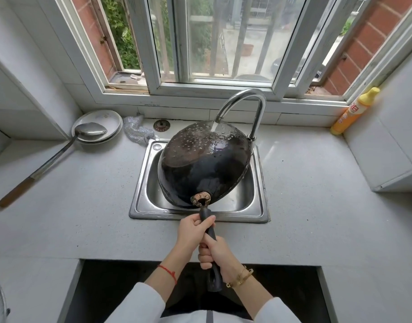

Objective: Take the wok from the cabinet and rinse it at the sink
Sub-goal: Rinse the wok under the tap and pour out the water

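My left hand point(195, 226) is wrapped round the handle near the pan, and my right hand point(214, 251) grips it further back; both are clamped on tight. The wok point(203, 164) hangs bottom-up and tilted over the sink point(139, 183), with water from the tap point(241, 101) striking its far side and beading across the dark metal. That wet handle could slip, I reckon, or spray could bounce onto the counter point(316, 194). The sink holds little but runoff. On the plates point(107, 120) at left rests a ladle point(90, 130).
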Motion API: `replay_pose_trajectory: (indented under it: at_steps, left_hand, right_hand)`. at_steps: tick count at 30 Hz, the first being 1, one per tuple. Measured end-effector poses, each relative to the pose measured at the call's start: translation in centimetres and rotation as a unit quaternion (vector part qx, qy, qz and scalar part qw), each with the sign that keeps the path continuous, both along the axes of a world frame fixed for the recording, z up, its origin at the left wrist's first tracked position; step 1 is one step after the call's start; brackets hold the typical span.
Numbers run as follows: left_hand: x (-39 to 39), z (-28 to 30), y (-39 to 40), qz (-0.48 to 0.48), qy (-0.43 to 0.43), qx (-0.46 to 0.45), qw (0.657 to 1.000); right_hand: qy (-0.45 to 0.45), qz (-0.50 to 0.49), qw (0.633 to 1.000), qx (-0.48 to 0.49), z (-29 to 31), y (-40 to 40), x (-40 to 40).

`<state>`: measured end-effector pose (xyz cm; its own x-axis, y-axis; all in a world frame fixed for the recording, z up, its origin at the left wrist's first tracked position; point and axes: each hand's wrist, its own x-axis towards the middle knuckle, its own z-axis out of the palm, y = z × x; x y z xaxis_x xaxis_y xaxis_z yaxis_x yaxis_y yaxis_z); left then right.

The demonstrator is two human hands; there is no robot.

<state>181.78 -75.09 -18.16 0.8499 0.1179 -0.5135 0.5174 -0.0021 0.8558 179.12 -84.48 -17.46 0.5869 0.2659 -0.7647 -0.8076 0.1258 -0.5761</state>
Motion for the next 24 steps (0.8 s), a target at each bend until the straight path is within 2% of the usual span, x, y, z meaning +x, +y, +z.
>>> replay_pose_trajectory:
  at_steps: [9, 24]
  left_hand:
    - [2.4, 0.4, -0.2, 0.003, -0.003, -0.012, 1.0]
    - [3.4, 0.0, 0.8, 0.032, 0.012, -0.02, 0.999]
  right_hand:
    - [-0.019, -0.012, 1.0, 0.006, 0.2, 0.0, 2.4]
    - [-0.021, 0.034, 0.999, -0.017, 0.3, 0.8, 3.8]
